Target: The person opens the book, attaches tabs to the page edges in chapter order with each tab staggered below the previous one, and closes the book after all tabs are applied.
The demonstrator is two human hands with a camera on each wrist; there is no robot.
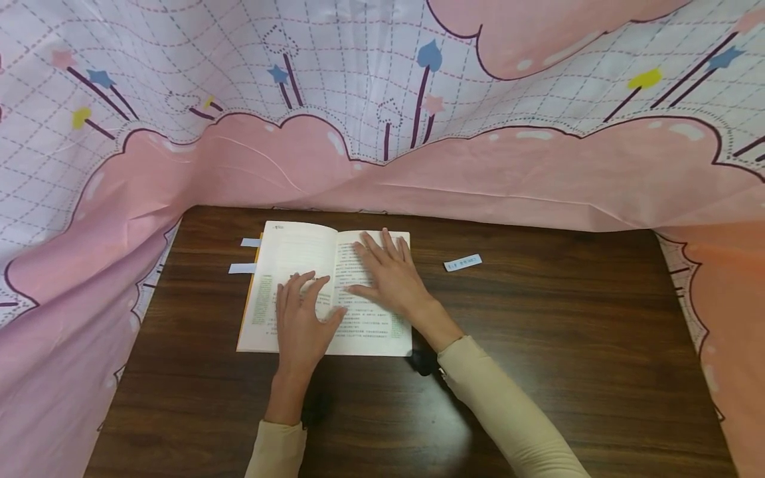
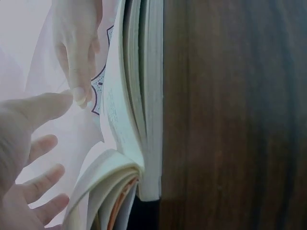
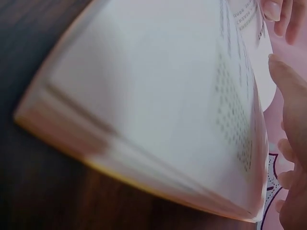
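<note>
An open book [image 1: 358, 332] with printed pages lies on the dark wooden table, left of the middle. My right hand [image 1: 394, 275] is spread flat over the upper right page, fingers straight. Over the lower left page, near the gutter, is my left hand [image 1: 305, 325], its fingers apart and slightly bent with nothing between them. The left wrist view shows the book's page edges [image 2: 152, 96] from the side and my left hand [image 2: 24, 143] beside them. In the right wrist view a page corner of the book [image 3: 158, 96] fills the middle, with my right hand [image 3: 295, 115] at the right edge.
Two pale blue paper tabs [image 1: 242, 268] stick out from the book's left edge. A light blue paper strip [image 1: 463, 263] with writing lies on the table [image 1: 568, 332] to the right of the book. A pink and white patterned cloth [image 1: 418, 179] hangs around the table's back and sides.
</note>
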